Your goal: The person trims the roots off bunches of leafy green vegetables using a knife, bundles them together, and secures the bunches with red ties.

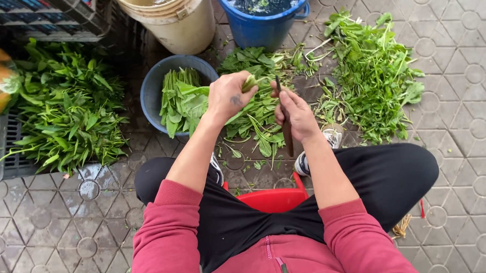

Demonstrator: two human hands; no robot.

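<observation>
Head view, frame centre: my left hand clamped on leafy stalk; my right hand gripping knife. Trimmed greens fill grey basin, centre-left. Untrimmed heap left; cuttings upper right. Roughly midway, I judge.

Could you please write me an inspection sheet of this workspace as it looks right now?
Surface: wet paving stones.
Job's things: leafy stalk in the left hand; knife in the right hand.
Clutter: cut greens on the ground, more greens in a grey bowl.
Grippers: both hands closed on their things.
Cables: nothing seen.
Surroundings: blue bucket, cream bucket, crate of leaves, red stool.
</observation>
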